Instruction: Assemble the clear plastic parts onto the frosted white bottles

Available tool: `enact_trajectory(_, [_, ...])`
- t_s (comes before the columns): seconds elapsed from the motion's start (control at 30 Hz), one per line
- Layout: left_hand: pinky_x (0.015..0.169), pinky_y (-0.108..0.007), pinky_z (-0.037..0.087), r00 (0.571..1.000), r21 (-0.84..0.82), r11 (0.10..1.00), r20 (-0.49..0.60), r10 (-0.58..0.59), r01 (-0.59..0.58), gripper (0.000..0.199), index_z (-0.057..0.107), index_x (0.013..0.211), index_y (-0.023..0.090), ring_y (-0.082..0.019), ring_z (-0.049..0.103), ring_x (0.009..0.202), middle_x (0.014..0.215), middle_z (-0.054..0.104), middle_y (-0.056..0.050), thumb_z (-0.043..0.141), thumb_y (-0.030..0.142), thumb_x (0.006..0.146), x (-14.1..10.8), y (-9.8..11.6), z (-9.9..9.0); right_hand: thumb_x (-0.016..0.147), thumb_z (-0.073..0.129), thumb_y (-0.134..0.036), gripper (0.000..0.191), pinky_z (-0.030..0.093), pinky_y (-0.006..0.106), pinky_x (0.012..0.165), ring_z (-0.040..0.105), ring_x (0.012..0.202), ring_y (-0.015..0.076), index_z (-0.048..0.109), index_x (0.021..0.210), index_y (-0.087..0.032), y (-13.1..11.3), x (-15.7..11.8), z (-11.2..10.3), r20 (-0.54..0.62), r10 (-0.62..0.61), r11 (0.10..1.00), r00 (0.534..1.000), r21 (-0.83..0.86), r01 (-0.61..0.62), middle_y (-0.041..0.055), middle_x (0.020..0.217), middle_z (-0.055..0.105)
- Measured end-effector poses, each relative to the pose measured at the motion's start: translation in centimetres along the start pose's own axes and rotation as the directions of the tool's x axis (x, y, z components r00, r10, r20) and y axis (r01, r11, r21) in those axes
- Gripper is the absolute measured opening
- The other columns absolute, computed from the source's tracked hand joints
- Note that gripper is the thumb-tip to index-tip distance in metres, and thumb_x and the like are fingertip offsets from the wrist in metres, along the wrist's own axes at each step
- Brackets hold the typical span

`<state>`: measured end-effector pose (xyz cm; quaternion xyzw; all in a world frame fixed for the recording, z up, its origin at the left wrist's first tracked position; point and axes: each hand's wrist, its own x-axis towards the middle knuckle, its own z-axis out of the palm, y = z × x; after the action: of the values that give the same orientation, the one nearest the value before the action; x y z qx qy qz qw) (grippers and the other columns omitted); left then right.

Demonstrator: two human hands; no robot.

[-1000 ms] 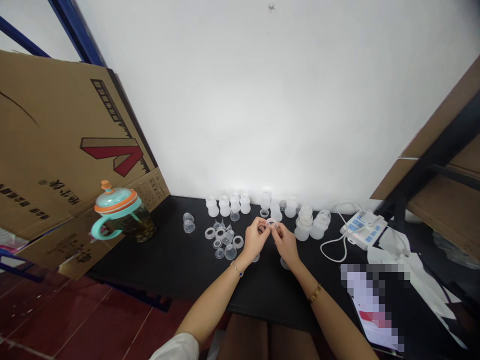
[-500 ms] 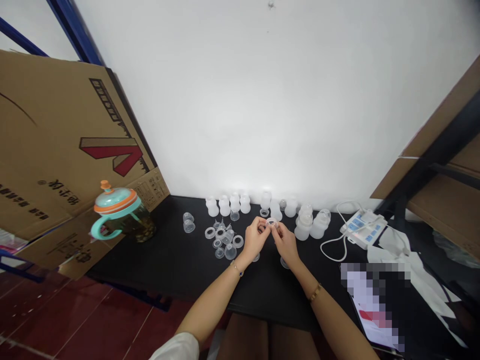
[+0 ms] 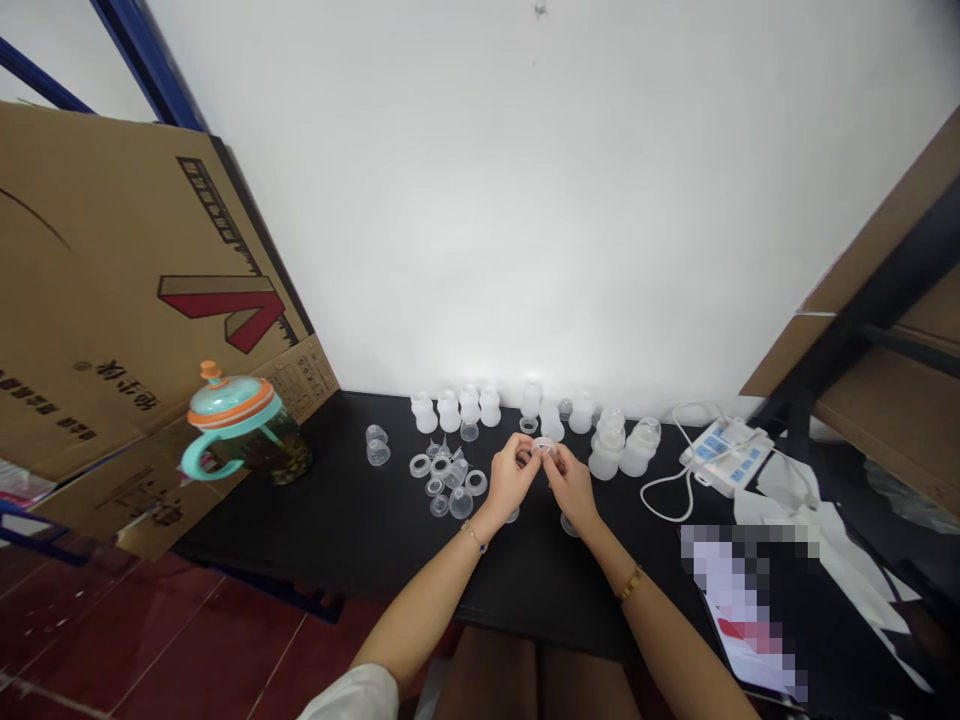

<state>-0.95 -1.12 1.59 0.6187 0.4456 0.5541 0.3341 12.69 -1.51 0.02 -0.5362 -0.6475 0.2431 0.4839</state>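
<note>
Both hands meet above the black table around a translucent white ring (image 3: 543,443). My left hand (image 3: 512,475) pinches the ring's left side, and my right hand (image 3: 571,486) grips its right side. Left of them lies a loose group of clear and white rings (image 3: 475,482) and clear nipple-like parts (image 3: 461,502). Small white bottles (image 3: 424,412) stand along the wall, with more bottles (image 3: 606,450) to the right of my hands. Clear domed caps lie partly hidden beside my wrists; one cap (image 3: 570,526) shows by the right wrist.
Two clear caps (image 3: 377,448) are at the left. A teal-lidded jug (image 3: 247,425) stands at the table's left edge by a cardboard box (image 3: 112,300). To the right are a white power strip with cable (image 3: 726,455), white paper and a blurred-out screen (image 3: 742,620).
The ring between my hands has tilted slightly and shows a narrower opening. Otherwise my hands stay in nearly the same place.
</note>
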Motion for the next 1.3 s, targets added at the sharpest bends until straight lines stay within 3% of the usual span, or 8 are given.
enact_trajectory(0.5, [0.066,-0.025,0.05,1.0,0.022,1.0,0.002,0.015,-0.015,0.016,0.062,0.1,0.021,-0.016,0.068,0.076,0.086,0.072,-0.002,0.062,0.032,0.089,0.3,-0.7,-0.1,0.097,0.044,-0.054,0.04,0.043,0.028,0.055,0.059,0.057,0.0196,0.065,0.106,-0.021,0.4,0.1,0.2,0.039,-0.019,1.0,0.999,-0.017,0.019,0.0002,0.065,0.06])
enact_trajectory(0.73, [0.073,-0.028,0.052,1.0,0.029,0.999,-0.022,0.019,-0.019,0.017,0.063,0.102,0.021,-0.017,0.07,0.082,0.094,0.075,-0.005,0.062,0.034,0.09,0.4,-1.1,0.0,0.099,0.041,-0.056,0.046,0.042,0.027,0.054,0.06,0.056,0.0199,0.065,0.115,-0.02,0.5,0.1,0.2,0.066,-0.024,1.0,0.998,-0.017,0.026,0.0008,0.066,0.063])
enact_trajectory(1.3, [0.069,-0.026,0.049,1.0,0.055,0.998,-0.017,0.008,-0.007,0.017,0.061,0.098,0.022,-0.016,0.068,0.074,0.09,0.075,-0.003,0.062,0.037,0.091,0.2,-0.3,-0.1,0.101,0.039,-0.055,0.045,0.04,0.027,0.054,0.059,0.055,0.0194,0.066,0.111,-0.02,0.3,0.0,0.1,0.053,-0.038,0.998,0.998,-0.043,0.041,-0.0003,0.062,0.061])
